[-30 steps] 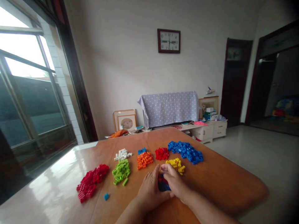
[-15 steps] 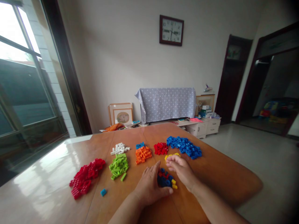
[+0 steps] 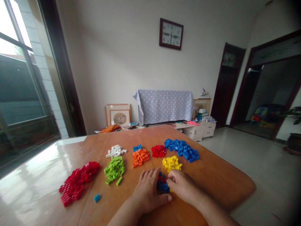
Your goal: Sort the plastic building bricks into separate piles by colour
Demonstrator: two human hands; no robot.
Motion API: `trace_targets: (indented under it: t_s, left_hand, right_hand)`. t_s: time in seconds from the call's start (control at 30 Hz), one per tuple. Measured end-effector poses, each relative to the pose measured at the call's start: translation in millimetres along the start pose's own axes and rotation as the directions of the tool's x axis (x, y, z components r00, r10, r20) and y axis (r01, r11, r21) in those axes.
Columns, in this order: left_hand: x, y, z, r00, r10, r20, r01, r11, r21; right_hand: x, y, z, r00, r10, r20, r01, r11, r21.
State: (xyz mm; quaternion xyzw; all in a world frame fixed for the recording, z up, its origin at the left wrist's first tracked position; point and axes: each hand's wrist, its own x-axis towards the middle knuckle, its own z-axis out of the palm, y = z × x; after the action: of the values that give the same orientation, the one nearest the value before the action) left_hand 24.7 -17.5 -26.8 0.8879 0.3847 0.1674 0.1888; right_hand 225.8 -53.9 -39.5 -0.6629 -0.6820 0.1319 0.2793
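A small mixed heap of blue and red toy bricks (image 3: 162, 187) lies on the table between my hands, partly hidden by both. My left hand (image 3: 146, 192) is open along the heap's left side, its thumb stretched out in front of it. At the heap's right edge, my right hand (image 3: 181, 185) has its fingers pinched together. Whatever those fingers hold, if anything, is hidden. A bit of yellow brick (image 3: 171, 190) shows under the right hand. Just beyond lies a pile of yellow bricks (image 3: 172, 163).
Across the wooden table (image 3: 117, 207) lie piles of dark red (image 3: 78, 183), lime green (image 3: 114, 169), white (image 3: 116, 151), orange (image 3: 140, 157), red (image 3: 158, 151) and blue bricks (image 3: 181, 149). One single blue brick (image 3: 97, 198) sits apart at the front left.
My right hand has come down and nearer, from beside the yellow pile to the mixed heap, uncovering the yellow bricks. My left hand stays by the heap. The view has turned slightly right.
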Motion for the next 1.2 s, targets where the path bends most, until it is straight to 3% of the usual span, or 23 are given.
trace_targets:
  t_s: [0.37,0.53,0.67,0.8,0.87,1.03,1.2]
  left_hand:
    - [1.5,2.7,-1.5,0.999,-0.030,0.026,0.030,1.000,0.004]
    - [2.8,2.2,-0.7,0.999,-0.038,0.021,0.037,0.999,0.024]
    - [3.0,4.0,-2.9,0.999,-0.034,0.022,0.033,0.998,0.044]
    - [5.3,-0.6,-0.8,1.000,-0.006,0.025,0.004,0.997,0.073]
    - [9.2,-5.7,3.1,0.999,0.009,0.043,-0.013,0.996,0.092]
    - [22.9,-15.4,11.7,0.992,-0.032,0.121,0.014,0.990,0.144]
    - [27.9,-15.6,12.1,0.984,-0.079,0.160,0.053,0.986,0.161]
  right_hand:
    - [7.5,-8.6,7.9,0.999,-0.034,-0.021,0.035,0.999,0.032]
    - [24.5,1.8,11.3,0.996,-0.024,-0.090,0.050,0.954,0.297]
    - [59.6,25.3,-5.6,0.984,0.105,-0.141,-0.003,0.811,0.585]
    - [100.9,61.5,-33.2,0.896,0.382,-0.226,-0.078,0.639,0.766]
    - [117.4,80.5,-44.0,0.847,0.459,-0.268,-0.073,0.601,0.796]
    - [136.4,119.0,-51.8,0.760,0.560,-0.330,-0.073,0.578,0.813]
    - [133.8,136.0,-45.9,0.751,0.575,-0.323,-0.047,0.535,0.843]
